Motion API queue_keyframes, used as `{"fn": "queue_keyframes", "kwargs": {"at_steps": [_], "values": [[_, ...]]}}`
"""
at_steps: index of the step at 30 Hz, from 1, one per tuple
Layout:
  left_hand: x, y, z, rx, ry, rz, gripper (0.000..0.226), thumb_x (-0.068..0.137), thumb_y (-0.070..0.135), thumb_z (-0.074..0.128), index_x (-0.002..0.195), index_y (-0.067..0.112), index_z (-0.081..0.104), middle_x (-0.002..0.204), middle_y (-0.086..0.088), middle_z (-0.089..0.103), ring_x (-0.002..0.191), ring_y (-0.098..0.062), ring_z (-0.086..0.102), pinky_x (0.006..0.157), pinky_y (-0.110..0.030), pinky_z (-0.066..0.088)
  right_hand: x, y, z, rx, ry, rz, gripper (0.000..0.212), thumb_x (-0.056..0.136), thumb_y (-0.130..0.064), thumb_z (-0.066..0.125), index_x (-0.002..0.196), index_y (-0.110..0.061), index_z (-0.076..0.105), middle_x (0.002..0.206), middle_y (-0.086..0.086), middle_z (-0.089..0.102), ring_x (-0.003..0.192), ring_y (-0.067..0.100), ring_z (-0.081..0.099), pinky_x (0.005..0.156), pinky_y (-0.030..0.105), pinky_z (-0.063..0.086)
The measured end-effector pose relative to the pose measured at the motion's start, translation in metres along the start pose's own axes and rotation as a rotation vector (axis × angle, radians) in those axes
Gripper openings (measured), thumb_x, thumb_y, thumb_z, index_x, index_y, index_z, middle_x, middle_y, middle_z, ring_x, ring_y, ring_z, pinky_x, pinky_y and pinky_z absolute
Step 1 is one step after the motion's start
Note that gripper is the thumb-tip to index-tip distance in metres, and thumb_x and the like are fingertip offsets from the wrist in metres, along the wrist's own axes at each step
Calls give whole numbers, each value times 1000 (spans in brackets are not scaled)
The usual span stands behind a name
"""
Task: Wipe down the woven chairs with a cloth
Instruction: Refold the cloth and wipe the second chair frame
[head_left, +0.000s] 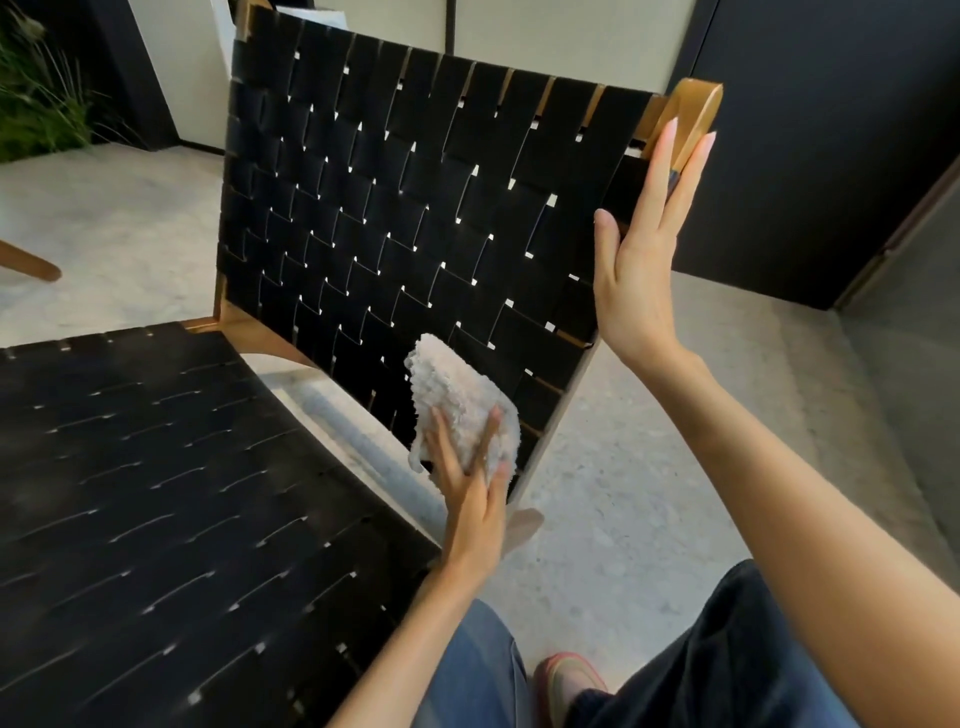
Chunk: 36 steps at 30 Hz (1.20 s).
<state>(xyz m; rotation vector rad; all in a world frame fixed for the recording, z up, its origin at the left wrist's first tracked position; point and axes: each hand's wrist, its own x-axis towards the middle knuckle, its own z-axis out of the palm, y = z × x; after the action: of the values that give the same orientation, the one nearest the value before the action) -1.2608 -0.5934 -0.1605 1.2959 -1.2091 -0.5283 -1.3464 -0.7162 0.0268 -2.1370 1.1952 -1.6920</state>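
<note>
Midway, seemingly: cloth (462, 395) low on the woven chair's backrest (405, 197).
The left hand (470, 499) presses the pale, fluffy cloth flat against the backrest's lower right part, fingers spread and nearly straight; whether the thumb tucks under is hidden. The right hand (639, 270) is open, its straight fingers braced on the backrest's right edge by the wooden post (696, 111). Nothing shows which straps are already wiped; I judge the seat (156, 493) and any other chairs remain. Only 1 chair is plainly in view. No brand, label or writing is readable.
</note>
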Motion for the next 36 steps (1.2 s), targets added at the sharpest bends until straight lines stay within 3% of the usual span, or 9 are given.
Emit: {"fn": "queue_keyframes", "kwargs": {"at_steps": [3, 6, 10, 16, 18, 20, 22, 29, 36], "values": [[1, -16, 3, 145, -26, 89, 44, 94, 62, 29, 138, 64, 20, 154, 20, -23, 145, -17, -21, 110, -67, 19, 0, -1, -1, 32, 3, 9, 66, 98, -10, 43, 152, -6, 4, 157, 22, -17, 148, 30, -8, 120, 46, 1], [9, -10, 3, 282, -60, 140, 49, 93, 65, 22, 139, 64, 7, 151, 21, -30, 144, -21, -23, 108, -69, 20, -1, 1, -5, 80, -28, 19, 67, 100, -12, 42, 152, -7, 1, 158, 18, -17, 148, 24, -10, 117, 21, -4], [18, -8, 3, 409, -70, 204, 62, 90, 61, 30, 140, 61, -8, 144, 24, -41, 140, -17, -27, 106, -72, 18, -3, 7, -16, 119, -24, 49, 66, 102, -18, 40, 153, -8, -1, 162, 9, -4, 149, 14, 0, 121, 28, 5], [39, 16, 9, 451, -27, 266, 64, 93, 59, 27, 144, 52, -12, 149, 18, -36, 143, -24, -15, 102, -72, 26, -4, 8, -25, 147, -50, 96, 59, 104, -22, 32, 154, -14, 2, 162, -2, 2, 146, 3, 4, 115, 13, 7], [63, 39, 14, 459, -25, 331, 61, 93, 66, 16, 145, 50, -12, 152, 15, -32, 145, -25, -15, 107, -69, 21, -4, 12, -28, 169, -38, 87, 56, 105, -26, 29, 155, -18, 6, 161, -6, 6, 145, -1, 7, 118, 17, 10], [95, 67, 20, 507, -8, 396, 63, 94, 63, 16, 148, 43, -8, 158, 4, -17, 146, -29, -12, 110, -66, 18, -3, 16, -31, 205, -13, 96, 51, 105, -34, 27, 154, -25, 14, 159, -12, 14, 145, 3, 16, 120, 38, 20], [125, 96, 26, 589, 15, 452, 66, 94, 57, 23, 150, 36, -4, 159, -7, -6, 147, -32, -7, 112, -65, 17, 0, 16, -37, 239, 34, 115, 45, 104, -37, 28, 149, -31, 26, 157, -8, 27, 142, 11, 30, 114, 48, 33], [189, 175, 41, 632, 48, 529, 64, 94, 58, 28, 151, 36, 10, 160, -8, 6, 146, -36, 1, 114, -61, 16, 10, 12, -52, 299, 52, 154, 40, 105, -23, 32, 139, -11, 49, 140, 9, 53, 124, 17, 55, 100, 40, 49], [172, 142, 40, 540, 79, 585, 59, 98, 35, 45, 151, 29, 19, 158, -9, 7, 146, -32, 4, 110, -62, 26, 12, 12, -59, 280, -7, 176, 38, 106, -26, 30, 141, -24, 45, 141, -1, 53, 120, 8, 56, 100, 25, 47]]}}
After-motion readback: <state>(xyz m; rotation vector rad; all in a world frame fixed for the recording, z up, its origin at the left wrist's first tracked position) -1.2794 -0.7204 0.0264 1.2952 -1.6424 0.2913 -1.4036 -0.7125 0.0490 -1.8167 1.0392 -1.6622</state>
